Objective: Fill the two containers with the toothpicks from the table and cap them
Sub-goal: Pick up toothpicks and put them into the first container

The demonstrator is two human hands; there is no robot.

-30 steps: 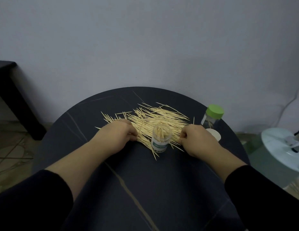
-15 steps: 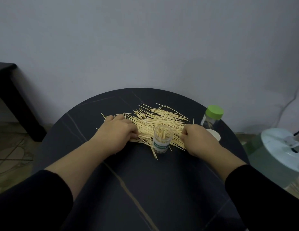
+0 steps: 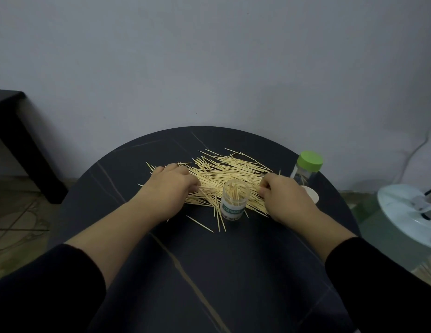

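Progress: judged under halfway. Most of the stock lies loose on the table, one container is uncapped and only part filled, and the fill of the other cannot be confirmed.

- Far left, off the work surface: a matt black square-legged side table [image 3: 10, 109].
- Work surface: a round dark stone-look table [image 3: 209, 272], smooth, with thin pale veins.
- The left hand [image 3: 172, 188] lies palm down on the left edge of the pile, fingers bent over the sticks. Whether it actually holds any cannot be told.
- The pale, thin wooden toothpicks [image 3: 224, 170] form a loose, criss-crossed heap mid-table, pointed at both ends, with a few strays nearer the person.
- The open clear plastic cylindrical container with a green-and-white label [image 3: 233, 204] stands upright at the near edge of the heap, between the hands. It holds some toothpicks on end and has room for more.
- The right hand [image 3: 286, 200] sits at the right edge of the heap, fingers curled tight, apparently pinching a few toothpicks.
- A small round white cap [image 3: 312, 194] lies just beyond that hand, not fitted.
- The clear container with a green screw cap [image 3: 306, 168] stands upright near the table's right rim, closed, its contents unclear.

Left to do: gather the heap, fill, cap.
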